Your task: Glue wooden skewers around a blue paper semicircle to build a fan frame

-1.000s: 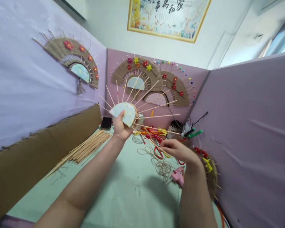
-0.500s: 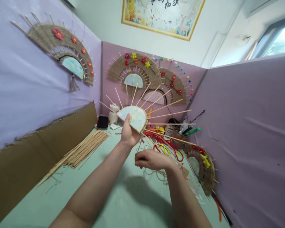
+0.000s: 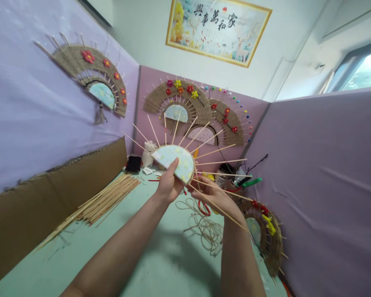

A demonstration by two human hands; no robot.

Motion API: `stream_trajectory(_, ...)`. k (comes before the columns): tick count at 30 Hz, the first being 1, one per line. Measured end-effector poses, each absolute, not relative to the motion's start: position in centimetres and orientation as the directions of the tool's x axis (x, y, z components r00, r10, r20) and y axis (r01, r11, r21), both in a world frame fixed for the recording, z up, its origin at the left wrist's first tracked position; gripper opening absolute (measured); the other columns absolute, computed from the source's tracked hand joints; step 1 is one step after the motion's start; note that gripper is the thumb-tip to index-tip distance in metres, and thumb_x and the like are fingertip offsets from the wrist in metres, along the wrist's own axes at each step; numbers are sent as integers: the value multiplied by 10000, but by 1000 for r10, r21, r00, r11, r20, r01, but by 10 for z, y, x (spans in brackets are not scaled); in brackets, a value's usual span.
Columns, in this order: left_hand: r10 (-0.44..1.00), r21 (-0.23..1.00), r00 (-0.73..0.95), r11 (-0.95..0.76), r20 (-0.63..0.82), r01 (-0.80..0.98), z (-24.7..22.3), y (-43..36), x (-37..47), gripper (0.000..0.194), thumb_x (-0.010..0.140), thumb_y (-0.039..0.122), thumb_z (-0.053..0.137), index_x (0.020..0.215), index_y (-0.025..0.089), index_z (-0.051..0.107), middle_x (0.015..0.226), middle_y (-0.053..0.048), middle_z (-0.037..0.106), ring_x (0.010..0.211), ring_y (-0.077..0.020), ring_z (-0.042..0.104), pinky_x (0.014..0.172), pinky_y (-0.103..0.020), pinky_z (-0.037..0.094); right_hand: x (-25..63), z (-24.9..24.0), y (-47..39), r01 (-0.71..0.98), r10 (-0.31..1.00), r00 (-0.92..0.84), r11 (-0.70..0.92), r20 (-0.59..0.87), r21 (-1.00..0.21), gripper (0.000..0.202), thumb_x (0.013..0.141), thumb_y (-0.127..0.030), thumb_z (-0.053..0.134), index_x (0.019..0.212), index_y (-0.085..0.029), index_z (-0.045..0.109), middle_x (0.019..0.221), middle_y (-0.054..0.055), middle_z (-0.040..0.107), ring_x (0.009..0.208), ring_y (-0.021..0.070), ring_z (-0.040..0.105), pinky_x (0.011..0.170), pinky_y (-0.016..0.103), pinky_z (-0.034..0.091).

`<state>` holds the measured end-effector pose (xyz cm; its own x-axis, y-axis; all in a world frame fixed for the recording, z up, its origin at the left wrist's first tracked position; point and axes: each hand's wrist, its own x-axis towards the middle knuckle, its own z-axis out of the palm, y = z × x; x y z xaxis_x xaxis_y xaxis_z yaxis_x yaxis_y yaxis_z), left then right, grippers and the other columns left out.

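Note:
My left hand (image 3: 170,185) grips a half-round fan base (image 3: 176,160) covered in pale blue-green patterned material, thumb on its face and fingers behind. Thin wooden sticks (image 3: 203,135) fan out from its curved edge. My right hand (image 3: 214,196) is at the lower right end of that edge, behind the lowest sticks. Its fingers are closed on the twine by the edge, with the fingertips partly hidden. Loose loops of twine (image 3: 208,231) lie on the table below.
A bundle of sticks (image 3: 106,201) lies at left beside a cardboard strip (image 3: 58,198). Behind are a dark box (image 3: 133,163), a white jar (image 3: 147,154) and green-handled tools (image 3: 252,182). A finished fan (image 3: 270,243) leans at right; others hang on the partitions.
My right hand has risen from below the fan base to its lower right edge, among the sticks. The left hand keeps its grip. The view has tilted up slightly.

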<state>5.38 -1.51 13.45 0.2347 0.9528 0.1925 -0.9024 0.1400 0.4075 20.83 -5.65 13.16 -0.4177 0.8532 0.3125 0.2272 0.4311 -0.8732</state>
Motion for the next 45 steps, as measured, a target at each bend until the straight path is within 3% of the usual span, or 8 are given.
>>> stream_trajectory(4,963,353,155,69,221,-933,132,-14,57,332,868,224,620,1187,134,624,1062,-109,740,995,-221,699,939,-343,534,192,127,-62,39,926,-127,364,357,-930,249,805,-371,694,965,-213,588,722,-40,582,516,72,478,436,174,381)
stream_trajectory(7,961,327,139,55,239,-943,133,-14,56,345,884,254,606,1209,140,616,1084,-113,735,1005,-220,696,928,-336,538,180,123,-59,-76,899,-16,435,437,-897,206,794,-343,698,911,-213,589,624,-77,503,444,45,335,398,169,268)
stream_trajectory(15,967,288,123,54,225,-956,139,-16,50,337,941,272,526,1235,125,602,1051,-99,744,935,-178,709,899,-294,548,164,109,-45,-296,889,90,455,450,-840,245,779,-388,681,940,-203,671,575,-69,469,441,56,310,399,189,248)
stream_trajectory(19,968,274,147,88,202,-958,139,-17,52,327,952,276,507,1229,136,611,1006,-84,754,901,-176,716,897,-306,555,160,105,-45,-46,815,201,563,544,-825,259,832,-389,629,980,-195,714,662,-4,616,529,106,497,476,230,407)
stream_trajectory(23,972,262,156,106,178,-959,137,-18,55,339,965,286,481,1237,127,604,988,-90,755,904,-176,718,887,-288,558,158,103,-49,402,531,204,721,823,-565,240,904,-276,563,1081,-230,718,1049,75,732,1004,215,645,914,377,497)
stream_trajectory(25,970,258,170,121,176,-959,137,-18,56,350,969,300,471,1247,128,597,976,-90,756,902,-181,720,876,-288,564,156,100,-49,497,441,158,738,884,-457,271,926,-244,527,1131,-250,705,1082,75,736,1029,222,648,954,401,486)
stream_trajectory(37,880,464,433,307,193,-831,131,-27,58,294,948,350,498,1044,127,664,924,-94,748,911,-194,702,887,-315,536,167,95,-43,594,329,116,733,937,-331,309,937,-189,497,1156,-263,703,1084,80,746,1044,236,667,950,433,506)
stream_trajectory(45,901,424,390,283,190,-860,140,-24,45,263,936,326,496,991,128,661,842,-81,738,800,-188,701,874,-346,535,170,98,-45,546,400,90,746,912,-381,221,908,-243,561,1049,-240,732,928,77,747,831,213,669,804,378,526)
